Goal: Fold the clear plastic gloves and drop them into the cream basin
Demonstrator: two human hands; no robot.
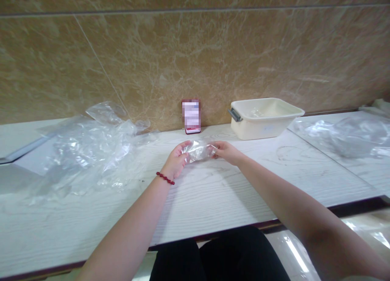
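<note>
Between my two hands a clear plastic bag [198,152] is held just above the white table, crumpled and shiny. My left hand [177,159] grips its left end, thumb on the near side, with a red bead bracelet [165,178] on the wrist. At the opposite end my right hand [226,152] pinches the plastic between thumb and fingers. Whether anything lies inside the bag, I cannot tell. Straight behind it, a phone-like device [191,116] in a red case leans upright against the wall, its screen blurred.
A large heap of clear plastic bags [100,147] covers the table's left part. To the right stands a cream plastic bin [258,126] with a grey handle and some clear plastic inside. More clear plastic [347,135] lies at far right. A marble-patterned wall [189,57] backs the table.
</note>
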